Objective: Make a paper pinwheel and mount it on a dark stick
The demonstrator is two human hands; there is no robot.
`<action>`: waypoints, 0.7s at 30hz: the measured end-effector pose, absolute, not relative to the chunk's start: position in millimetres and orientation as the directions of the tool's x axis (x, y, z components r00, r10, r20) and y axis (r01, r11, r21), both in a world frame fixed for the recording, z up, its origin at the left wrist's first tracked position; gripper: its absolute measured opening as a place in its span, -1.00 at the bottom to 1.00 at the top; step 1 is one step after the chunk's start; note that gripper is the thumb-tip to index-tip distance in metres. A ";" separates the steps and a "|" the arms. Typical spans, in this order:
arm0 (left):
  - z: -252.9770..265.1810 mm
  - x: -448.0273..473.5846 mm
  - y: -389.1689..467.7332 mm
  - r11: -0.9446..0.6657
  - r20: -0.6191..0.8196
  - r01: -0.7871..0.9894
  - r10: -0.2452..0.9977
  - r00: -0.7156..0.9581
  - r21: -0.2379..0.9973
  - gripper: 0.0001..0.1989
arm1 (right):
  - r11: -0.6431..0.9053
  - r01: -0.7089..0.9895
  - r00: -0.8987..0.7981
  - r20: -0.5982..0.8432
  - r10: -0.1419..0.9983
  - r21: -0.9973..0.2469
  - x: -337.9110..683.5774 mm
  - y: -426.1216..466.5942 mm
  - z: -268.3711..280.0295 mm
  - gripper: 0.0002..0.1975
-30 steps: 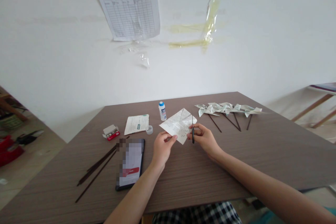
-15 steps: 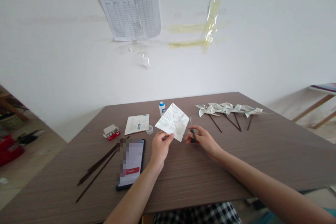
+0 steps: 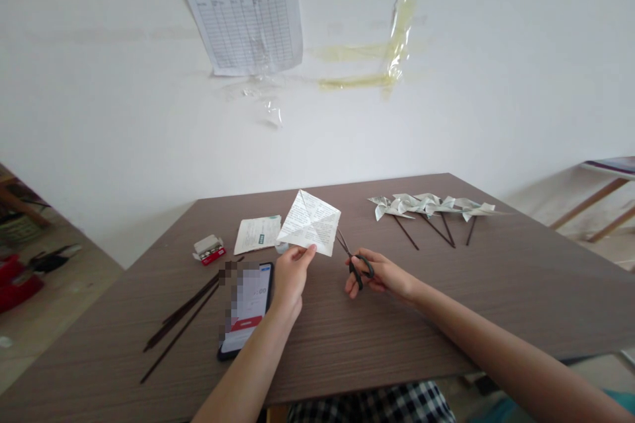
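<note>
A square sheet of printed paper [image 3: 311, 219] with diagonal creases is pinched at its lower edge by my left hand [image 3: 292, 272], thumb on top. In my right hand [image 3: 380, 273] are dark-handled scissors [image 3: 353, 260], fingers in the loops and blades pointing up and left. The blade tips are close to the paper's right corner; whether they touch it I cannot tell. Behind the paper, a roll of clear tape [image 3: 282, 247] is mostly hidden. Several paper pinwheels [image 3: 431, 206] on brown sticks lie at the back right of the table.
Left of my hands are a phone [image 3: 248, 310], thin brown sticks [image 3: 181, 314], a small red and white box [image 3: 209, 250] and a stack of paper [image 3: 258, 233]. The brown table [image 3: 446, 317] meets a white wall at the back.
My left hand has shifted left with the paper, which now covers the glue bottle. The scissors have turned from upright to leaning left, and their blades are slightly parted.
</note>
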State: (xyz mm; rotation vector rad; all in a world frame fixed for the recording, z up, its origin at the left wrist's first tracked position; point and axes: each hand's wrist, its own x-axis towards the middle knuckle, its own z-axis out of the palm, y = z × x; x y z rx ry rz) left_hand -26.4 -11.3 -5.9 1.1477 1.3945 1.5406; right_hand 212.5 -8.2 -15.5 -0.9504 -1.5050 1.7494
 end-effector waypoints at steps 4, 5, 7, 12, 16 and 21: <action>-3.5 -26.4 -11.7 -0.135 0.128 0.004 0.931 -0.341 0.991 -0.58 | -0.125 -0.027 -0.627 -0.081 0.774 -0.992 211.5 -9.1 -20.0 -0.25; -2.9 -26.5 -11.9 -0.134 0.125 -0.002 0.929 -0.348 0.991 -0.57 | -0.125 -0.041 -0.646 -0.069 0.760 -0.991 210.8 -9.4 -21.6 -0.26; -1.6 -26.7 -12.3 -0.129 0.115 -0.015 0.925 -0.362 0.991 -0.55 | -0.126 -0.072 -0.678 -0.044 0.734 -0.989 209.0 -10.3 -24.5 -0.26; 0.1 -26.6 -13.3 -0.129 0.114 -0.014 0.920 -0.376 0.992 -0.53 | -0.101 -0.061 -0.687 -0.031 0.726 -0.993 205.0 -14.2 -28.2 -0.28; -0.1 -26.0 -13.6 -0.139 0.121 -0.020 0.916 -0.381 0.990 -0.53 | -0.081 -0.063 -0.684 -0.016 0.730 -0.995 203.4 -15.0 -28.4 -0.29; -1.6 -24.7 -13.4 -0.144 0.130 -0.008 0.920 -0.371 0.990 -0.51 | -0.068 -0.045 -0.680 -0.019 0.733 -0.997 202.4 -17.2 -23.2 -0.31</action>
